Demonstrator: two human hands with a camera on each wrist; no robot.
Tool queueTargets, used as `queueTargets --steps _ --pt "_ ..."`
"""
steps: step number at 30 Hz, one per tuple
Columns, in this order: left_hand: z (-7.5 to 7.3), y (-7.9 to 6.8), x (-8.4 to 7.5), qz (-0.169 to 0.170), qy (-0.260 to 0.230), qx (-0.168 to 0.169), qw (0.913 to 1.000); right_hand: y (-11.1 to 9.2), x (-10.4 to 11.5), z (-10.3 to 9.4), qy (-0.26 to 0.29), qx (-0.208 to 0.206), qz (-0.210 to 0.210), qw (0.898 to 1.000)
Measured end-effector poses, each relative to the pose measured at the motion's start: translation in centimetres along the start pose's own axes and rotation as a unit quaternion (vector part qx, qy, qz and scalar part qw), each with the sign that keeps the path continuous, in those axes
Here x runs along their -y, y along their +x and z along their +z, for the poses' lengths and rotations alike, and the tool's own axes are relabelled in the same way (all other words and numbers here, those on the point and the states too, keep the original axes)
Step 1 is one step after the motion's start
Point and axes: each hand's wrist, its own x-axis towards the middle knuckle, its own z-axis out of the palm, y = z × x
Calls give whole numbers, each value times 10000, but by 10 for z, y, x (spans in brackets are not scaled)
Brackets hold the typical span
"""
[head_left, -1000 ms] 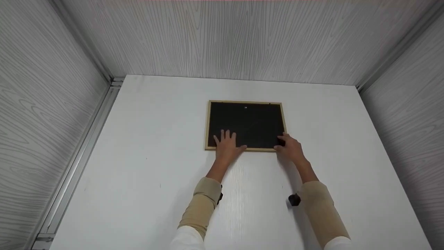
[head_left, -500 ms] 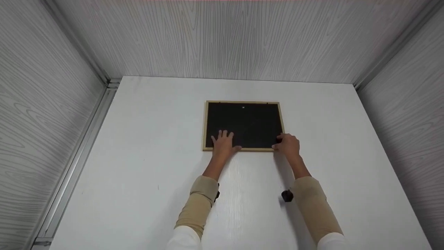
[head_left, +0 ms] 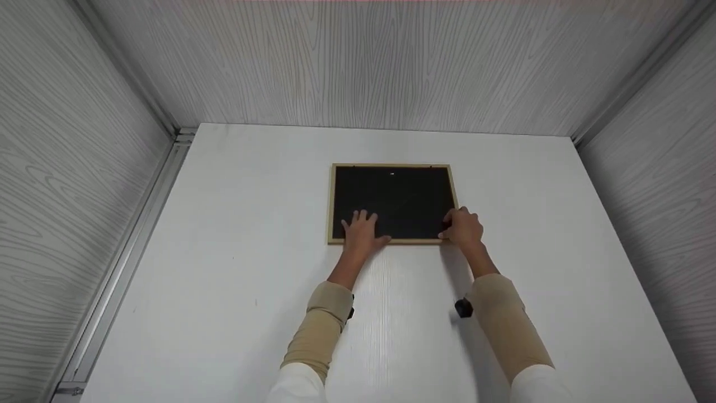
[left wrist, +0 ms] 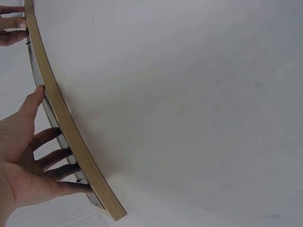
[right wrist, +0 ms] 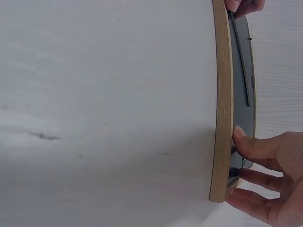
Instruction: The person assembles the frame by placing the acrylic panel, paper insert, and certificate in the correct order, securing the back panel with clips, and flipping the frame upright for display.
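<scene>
A picture frame [head_left: 400,193] lies back up on the white table, its black backing board [head_left: 391,196] showing inside a light wood rim [right wrist: 224,104]. Spread fingers of my left hand [head_left: 361,235] rest on the backing near the lower left corner, the thumb at the bottom rim [left wrist: 71,127]. At the lower right corner, my right hand [head_left: 464,226] grips with bent fingers. Its thumb [right wrist: 251,144] touches the backing just inside the bottom rim, and other fingers reach round the side rim. Small metal tabs by that corner are partly hidden by the fingers.
The white table [head_left: 251,224] extends around the frame. Grey wood-grain panels stand at the back [head_left: 358,67], left and right. A metal rail [head_left: 128,263] runs along the left edge. On the backing lies a thin strip [right wrist: 241,61]. Black wrist cameras [head_left: 463,308] sit on both forearms.
The right hand's fingers have bent more and shifted slightly at the lower right corner, knuckles higher. The left hand stays spread on the backing. The whole view has shifted a little.
</scene>
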Motion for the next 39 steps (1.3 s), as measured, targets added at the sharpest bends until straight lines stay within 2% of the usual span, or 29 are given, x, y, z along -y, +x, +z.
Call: queueTargets --steps 13,18,22,30,34,39 --pt "-1 6 -6 -144 44 -95 9998 16 -5 -8 -10 824 -51 9966" --pt "-3 6 -10 -314 28 -119 9994 17 -4 -11 -227 1320 111 9909" --pt "-4 9 -13 -499 -91 -88 9987 18 -1 -13 -372 1452 96 9887" --pt "-7 15 -21 -990 -244 293 9944 18 1 -15 -663 1527 -10 9861" --pt "-7 23 -31 -1314 -2 418 9904 17 -2 -16 -634 1548 -37 9859" --pt "-9 33 -37 -1736 346 792 9810 16 -2 -16 -512 1599 -87 9858"
